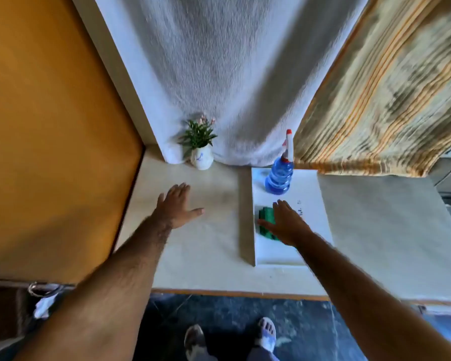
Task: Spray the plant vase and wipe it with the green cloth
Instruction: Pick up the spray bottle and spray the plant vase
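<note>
A small white plant vase (202, 158) with green leaves and pink buds stands at the back of the pale table (201, 246), against the white curtain. A blue spray bottle (279, 177) with a white and red nozzle stands upright on a white board (310, 201) to the right. A folded green cloth (266, 220) lies on that board, partly hidden under my right hand (287, 222), which hovers flat with fingers apart. My left hand (176, 205) is spread open over the bare table, well short of the vase, holding nothing.
An orange wall panel (52, 142) borders the table's left edge. A white curtain (232, 74) and a striped yellow curtain (380, 100) hang behind. The table's front edge (245, 293) runs above a dark floor where my feet (266, 332) stand.
</note>
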`<move>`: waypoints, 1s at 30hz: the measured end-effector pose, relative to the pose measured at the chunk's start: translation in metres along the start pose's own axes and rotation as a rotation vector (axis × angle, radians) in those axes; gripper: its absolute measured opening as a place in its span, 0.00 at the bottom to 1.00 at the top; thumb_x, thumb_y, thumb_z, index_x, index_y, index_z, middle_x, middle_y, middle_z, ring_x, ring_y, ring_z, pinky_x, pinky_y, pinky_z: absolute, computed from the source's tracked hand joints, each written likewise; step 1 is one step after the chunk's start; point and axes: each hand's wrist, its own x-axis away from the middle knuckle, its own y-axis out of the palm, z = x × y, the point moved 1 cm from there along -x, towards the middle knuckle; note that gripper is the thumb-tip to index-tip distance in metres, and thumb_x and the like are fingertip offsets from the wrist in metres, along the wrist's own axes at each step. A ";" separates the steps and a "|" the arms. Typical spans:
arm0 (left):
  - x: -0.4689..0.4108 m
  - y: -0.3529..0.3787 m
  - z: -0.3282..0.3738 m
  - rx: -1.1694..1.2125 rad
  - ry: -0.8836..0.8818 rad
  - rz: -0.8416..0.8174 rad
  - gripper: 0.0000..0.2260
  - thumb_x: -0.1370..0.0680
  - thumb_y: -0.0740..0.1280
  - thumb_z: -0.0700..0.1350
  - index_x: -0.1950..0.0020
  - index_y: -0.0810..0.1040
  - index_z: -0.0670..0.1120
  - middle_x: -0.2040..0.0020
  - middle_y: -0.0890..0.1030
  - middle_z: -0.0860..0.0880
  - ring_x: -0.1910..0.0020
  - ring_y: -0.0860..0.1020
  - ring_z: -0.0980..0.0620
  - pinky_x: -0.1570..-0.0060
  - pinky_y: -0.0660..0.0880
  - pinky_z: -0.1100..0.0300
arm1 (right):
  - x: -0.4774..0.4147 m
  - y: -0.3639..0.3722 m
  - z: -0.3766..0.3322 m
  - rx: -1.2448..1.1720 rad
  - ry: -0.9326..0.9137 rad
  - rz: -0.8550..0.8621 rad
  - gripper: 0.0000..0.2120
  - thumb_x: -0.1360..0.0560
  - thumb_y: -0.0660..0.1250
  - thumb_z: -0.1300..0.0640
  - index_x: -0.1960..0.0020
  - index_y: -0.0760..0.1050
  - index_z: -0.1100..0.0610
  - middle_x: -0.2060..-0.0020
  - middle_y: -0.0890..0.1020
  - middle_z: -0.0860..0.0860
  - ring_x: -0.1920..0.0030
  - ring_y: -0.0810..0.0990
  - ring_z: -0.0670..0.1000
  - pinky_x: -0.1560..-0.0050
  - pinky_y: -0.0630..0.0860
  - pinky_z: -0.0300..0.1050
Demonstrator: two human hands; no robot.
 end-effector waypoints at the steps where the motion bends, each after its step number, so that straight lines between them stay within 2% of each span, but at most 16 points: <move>1: -0.001 0.014 -0.006 -0.018 -0.036 -0.064 0.47 0.22 0.62 0.72 0.14 0.48 0.48 0.12 0.47 0.49 0.14 0.47 0.48 0.17 0.48 0.39 | 0.002 0.011 0.002 -0.016 0.029 -0.029 0.42 0.24 0.60 0.31 0.27 0.63 0.65 0.26 0.65 0.62 0.25 0.62 0.59 0.26 0.62 0.56; 5: 0.005 0.068 -0.032 -0.036 -0.168 -0.253 0.52 0.25 0.59 0.76 0.14 0.41 0.49 0.13 0.39 0.51 0.14 0.41 0.47 0.18 0.46 0.36 | 0.017 0.057 0.013 -0.014 0.055 -0.029 0.47 0.23 0.57 0.30 0.20 0.50 0.64 0.19 0.51 0.59 0.20 0.49 0.56 0.20 0.51 0.54; 9: 0.009 0.095 -0.041 -0.069 -0.145 -0.248 0.54 0.25 0.57 0.77 0.16 0.33 0.48 0.16 0.28 0.51 0.16 0.33 0.45 0.19 0.40 0.32 | 0.025 0.078 0.017 0.047 0.016 0.086 0.47 0.23 0.55 0.30 0.20 0.44 0.61 0.19 0.46 0.56 0.20 0.44 0.53 0.21 0.45 0.51; 11: 0.008 0.102 -0.043 -0.065 -0.148 -0.264 0.55 0.26 0.56 0.79 0.17 0.30 0.49 0.17 0.25 0.51 0.17 0.30 0.45 0.21 0.37 0.31 | 0.023 0.080 0.017 0.011 0.020 0.106 0.46 0.23 0.56 0.31 0.20 0.48 0.61 0.19 0.49 0.55 0.20 0.47 0.54 0.21 0.47 0.52; 12: 0.007 0.104 -0.045 -0.068 -0.149 -0.277 0.55 0.27 0.55 0.79 0.17 0.29 0.49 0.18 0.24 0.51 0.17 0.28 0.45 0.21 0.36 0.30 | 0.021 0.075 0.015 -0.035 0.036 0.125 0.44 0.23 0.56 0.31 0.20 0.52 0.61 0.20 0.54 0.56 0.20 0.51 0.55 0.21 0.52 0.53; 15: 0.001 0.108 -0.048 -0.058 -0.148 -0.324 0.56 0.28 0.53 0.80 0.19 0.26 0.50 0.23 0.18 0.53 0.19 0.25 0.46 0.23 0.33 0.29 | 0.000 0.047 0.011 -0.278 0.129 0.306 0.41 0.25 0.57 0.31 0.27 0.66 0.63 0.30 0.71 0.61 0.29 0.67 0.61 0.28 0.65 0.55; 16: 0.001 0.109 -0.048 -0.060 -0.146 -0.321 0.56 0.28 0.53 0.81 0.19 0.25 0.50 0.25 0.17 0.54 0.19 0.24 0.46 0.23 0.33 0.29 | -0.011 0.034 0.010 -0.357 0.162 0.386 0.39 0.25 0.61 0.33 0.28 0.67 0.63 0.32 0.72 0.61 0.31 0.68 0.61 0.29 0.65 0.55; 18: -0.001 0.111 -0.050 -0.068 -0.140 -0.325 0.56 0.29 0.52 0.81 0.19 0.25 0.50 0.27 0.16 0.54 0.19 0.25 0.46 0.24 0.32 0.28 | -0.039 0.005 0.011 -0.509 0.236 0.496 0.38 0.25 0.69 0.39 0.26 0.63 0.62 0.30 0.70 0.61 0.29 0.66 0.60 0.27 0.63 0.56; 21: -0.004 0.112 -0.053 -0.060 -0.137 -0.321 0.57 0.31 0.50 0.83 0.21 0.23 0.50 0.29 0.14 0.54 0.20 0.24 0.47 0.25 0.31 0.28 | -0.078 -0.036 0.017 -0.747 0.240 0.588 0.46 0.30 0.77 0.43 0.23 0.59 0.61 0.27 0.68 0.60 0.26 0.65 0.57 0.24 0.62 0.54; 24: -0.006 0.114 -0.056 -0.057 -0.130 -0.312 0.56 0.35 0.46 0.85 0.27 0.17 0.53 0.31 0.12 0.55 0.24 0.20 0.49 0.25 0.29 0.28 | -0.107 -0.061 0.023 -0.708 0.034 0.585 0.50 0.35 0.83 0.48 0.23 0.59 0.57 0.28 0.70 0.57 0.28 0.69 0.55 0.26 0.65 0.54; 26: -0.006 0.115 -0.057 -0.055 -0.124 -0.309 0.55 0.38 0.42 0.86 0.32 0.14 0.55 0.32 0.11 0.56 0.26 0.19 0.50 0.26 0.28 0.29 | -0.122 -0.064 0.027 -0.690 -0.115 0.560 0.51 0.35 0.84 0.52 0.22 0.58 0.52 0.28 0.70 0.50 0.29 0.70 0.51 0.26 0.66 0.51; 28: -0.006 0.116 -0.056 -0.055 -0.120 -0.300 0.54 0.39 0.42 0.86 0.33 0.14 0.55 0.31 0.11 0.55 0.25 0.19 0.50 0.26 0.28 0.28 | -0.136 -0.061 0.033 -0.798 -0.086 0.522 0.46 0.36 0.84 0.53 0.25 0.63 0.51 0.33 0.74 0.46 0.34 0.74 0.48 0.29 0.70 0.52; 30: -0.006 0.116 -0.058 -0.067 -0.118 -0.291 0.54 0.39 0.41 0.86 0.33 0.14 0.55 0.31 0.11 0.55 0.26 0.19 0.50 0.26 0.28 0.28 | -0.144 -0.056 0.035 -0.924 0.065 0.500 0.36 0.38 0.82 0.48 0.34 0.74 0.54 0.49 0.81 0.46 0.48 0.81 0.44 0.38 0.79 0.54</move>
